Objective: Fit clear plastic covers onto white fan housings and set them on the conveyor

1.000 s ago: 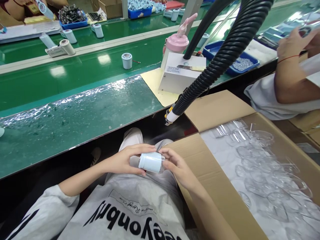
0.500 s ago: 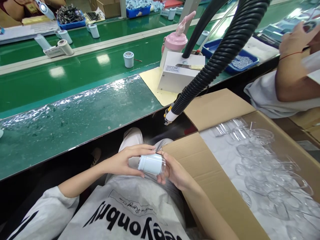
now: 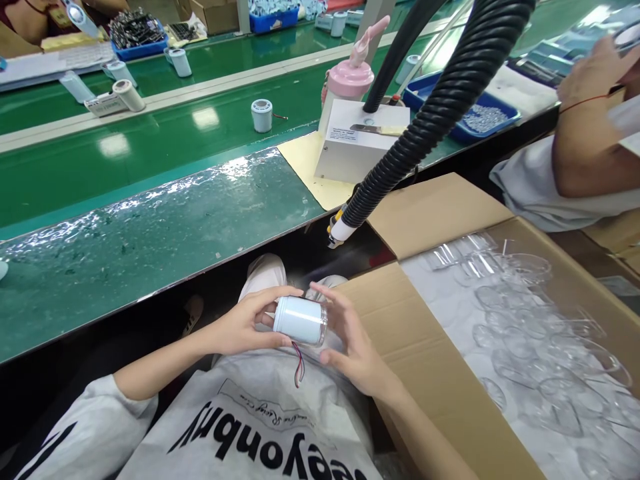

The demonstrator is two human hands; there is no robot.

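Note:
My left hand [image 3: 250, 325] grips a light blue cylinder [image 3: 300, 320] by its left end, thumb below and fingers above. The cylinder lies on its side over my lap, with a clear rim round its right end. Thin red and dark wires [image 3: 299, 368] hang beneath it. Close to the clear end, my right hand [image 3: 350, 337] has its fingers and thumb spread, with no object seen held in it. Whether a fingertip touches the rim is hard to tell.
An open carton [image 3: 425, 360] of clear plastic parts stands at right. A black hose [image 3: 430, 110] with a nozzle hangs ahead, before a white box [image 3: 357, 143]. Another blue cylinder [image 3: 262, 117] stands on the green belt [image 3: 165, 127]. A co-worker's arm [image 3: 583, 133] is at right.
My right hand has opened and its fingers have spread away from the clear end. The wires now hang in view below the cylinder. The cylinder on the belt shifted slightly right.

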